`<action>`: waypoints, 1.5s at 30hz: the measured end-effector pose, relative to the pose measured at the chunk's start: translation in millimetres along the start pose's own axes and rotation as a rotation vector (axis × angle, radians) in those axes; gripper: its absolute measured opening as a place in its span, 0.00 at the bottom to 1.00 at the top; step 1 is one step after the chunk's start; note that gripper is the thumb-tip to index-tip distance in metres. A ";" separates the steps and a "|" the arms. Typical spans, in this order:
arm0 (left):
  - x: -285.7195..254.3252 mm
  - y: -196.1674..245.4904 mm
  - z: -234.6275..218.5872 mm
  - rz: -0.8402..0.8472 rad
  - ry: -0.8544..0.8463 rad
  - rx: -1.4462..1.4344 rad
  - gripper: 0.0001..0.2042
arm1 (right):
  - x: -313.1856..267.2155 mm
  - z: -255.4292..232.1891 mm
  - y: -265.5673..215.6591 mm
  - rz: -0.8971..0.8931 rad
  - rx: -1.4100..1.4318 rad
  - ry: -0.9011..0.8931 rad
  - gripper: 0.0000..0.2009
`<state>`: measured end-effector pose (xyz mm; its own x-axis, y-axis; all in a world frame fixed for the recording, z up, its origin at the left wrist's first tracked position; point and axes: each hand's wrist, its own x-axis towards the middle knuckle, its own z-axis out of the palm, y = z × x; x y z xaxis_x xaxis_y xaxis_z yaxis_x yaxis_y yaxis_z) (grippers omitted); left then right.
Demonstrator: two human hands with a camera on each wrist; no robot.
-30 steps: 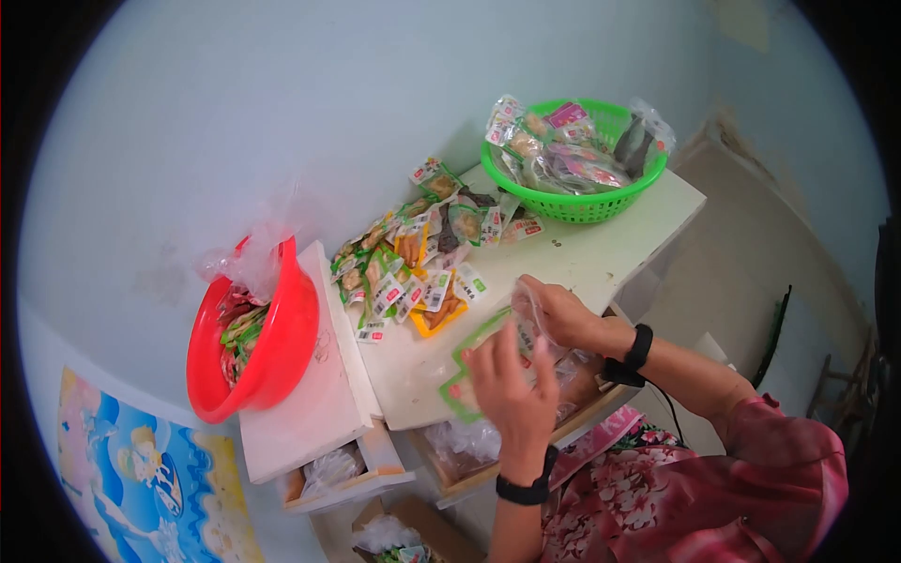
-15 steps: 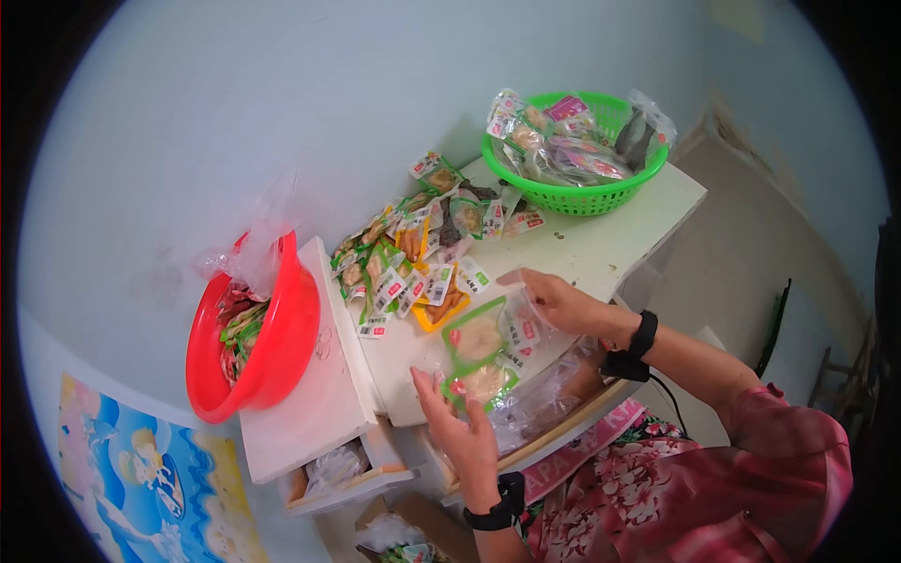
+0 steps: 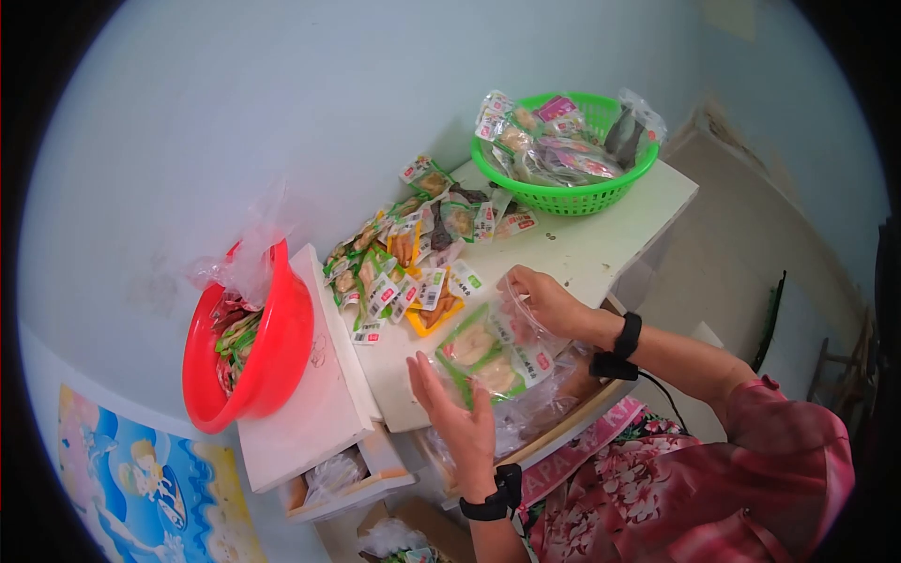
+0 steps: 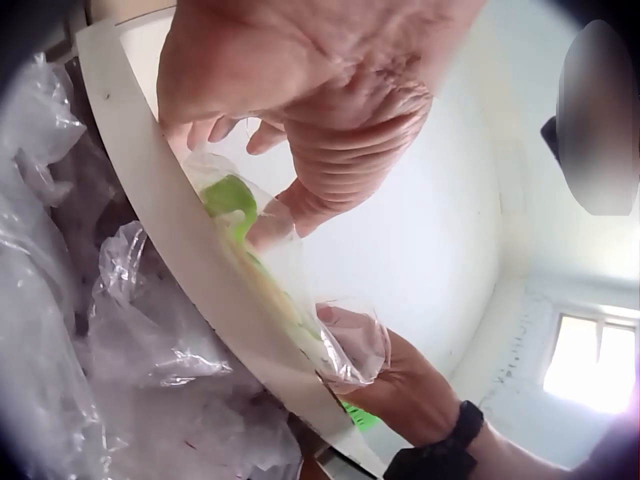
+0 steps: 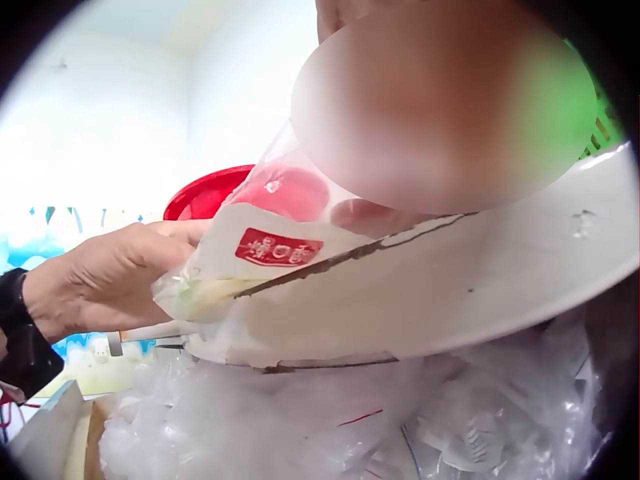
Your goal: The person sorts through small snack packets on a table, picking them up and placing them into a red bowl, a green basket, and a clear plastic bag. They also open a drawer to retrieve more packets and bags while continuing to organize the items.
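Note:
A clear plastic bag (image 3: 497, 352) with green-and-white food packets in it hangs between the two hands above the table's front edge. My right hand (image 3: 552, 305) pinches its upper right side with curled fingers. At its lower left, my left hand (image 3: 460, 427) touches the bag, fingers extended and thumb apart. In the left wrist view, the left hand (image 4: 310, 100) is over the near side of the bag (image 4: 265, 270). The right wrist view shows the left hand's (image 5: 105, 275) fingers partly behind the bag (image 5: 230, 245), which bears a red label.
Loose food packets (image 3: 427, 281) lie piled on the white table (image 3: 610, 239). Behind them stands a green basket (image 3: 572, 197) of packets. A red basin (image 3: 291, 357) holds more at left. Open drawers below contain plastic bags (image 3: 333, 474).
My hands have moved apart from their close position, with the left lower and further left. The bag is spread between them, showing the packets, and has tilted slightly since half a second ago.

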<state>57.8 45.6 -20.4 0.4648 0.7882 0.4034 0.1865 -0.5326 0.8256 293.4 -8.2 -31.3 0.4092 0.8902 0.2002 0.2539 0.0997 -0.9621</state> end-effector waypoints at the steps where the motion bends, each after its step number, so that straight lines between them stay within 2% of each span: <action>1: 0.1 6.9 -2.4 0.033 0.029 0.115 0.43 | -5.0 -0.9 -14.6 0.070 0.042 -0.041 0.18; 2: 1.0 10.4 -4.0 0.068 0.058 0.231 0.42 | -8.1 -1.7 -22.9 0.140 0.085 -0.081 0.21; 5: 6.8 6.0 -8.2 0.066 -0.076 0.178 0.41 | -16.2 0.1 -21.0 0.023 0.122 -0.105 0.27; 8: 10.4 1.0 -3.6 0.068 -0.157 0.062 0.40 | -15.1 -5.7 -20.0 0.061 0.263 -0.198 0.24; 11: 14.3 -13.4 -2.5 0.096 -0.120 0.068 0.37 | -4.1 -6.4 23.4 -0.302 -0.058 -0.033 0.15; 14: 27.3 -0.2 -14.5 -0.023 -0.076 0.062 0.31 | -16.2 -14.1 2.1 -0.016 0.231 0.151 0.10; 15: 34.7 5.4 -18.9 -0.042 -0.069 0.106 0.29 | -18.5 -18.3 1.6 0.022 0.201 0.195 0.08; 17: 55.8 17.1 -28.3 -0.076 -0.058 0.194 0.25 | -20.6 -22.5 1.3 0.058 0.257 0.174 0.08; 19: 81.5 14.1 -29.6 -0.010 -0.056 0.384 0.24 | -25.2 -25.2 -8.4 0.094 0.249 0.130 0.08; 22: 125.5 -13.4 -26.6 0.088 -0.033 0.601 0.26 | -27.4 -22.9 2.3 0.006 0.219 0.091 0.09; 24: 152.2 -30.4 -20.4 0.115 0.013 0.683 0.27 | -27.7 -26.4 3.0 0.032 0.234 0.070 0.09; 28: 196.4 -52.4 -8.1 -0.046 0.025 0.714 0.32 | -31.1 -33.5 -5.7 0.097 0.302 0.032 0.09; 30: 209.7 -56.6 0.4 -0.027 0.039 0.762 0.32 | -30.3 -32.9 -4.3 0.069 0.328 0.028 0.09; 31: 214.4 -59.2 2.3 -0.019 0.046 0.786 0.32 | -29.4 -31.2 -0.8 0.044 0.333 0.031 0.08; 34: 224.9 -65.3 -0.2 -0.108 -0.125 0.821 0.29 | -29.6 -30.8 -0.9 0.008 0.361 0.021 0.08; 38: 221.9 -78.2 -9.8 -0.030 -0.045 0.866 0.21 | -31.8 -32.2 -5.1 0.001 0.367 0.010 0.07; 40: 212.6 -64.9 -16.1 -0.064 0.023 0.877 0.18 | -31.8 -30.3 -5.6 0.005 0.386 0.026 0.07; 44: 208.0 -80.5 -29.3 -0.054 0.077 0.920 0.15 | -31.7 -29.8 -4.6 -0.005 0.378 0.032 0.06; 45: 202.8 -72.1 -30.1 -0.065 0.103 0.918 0.16 | -31.8 -29.5 -4.3 -0.007 0.391 0.035 0.06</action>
<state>112.6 253.1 13.8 0.3581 0.8253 0.4367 0.8427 -0.4871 0.2295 305.1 -50.0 -28.1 0.4401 0.8738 0.2067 -0.0932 0.2734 -0.9574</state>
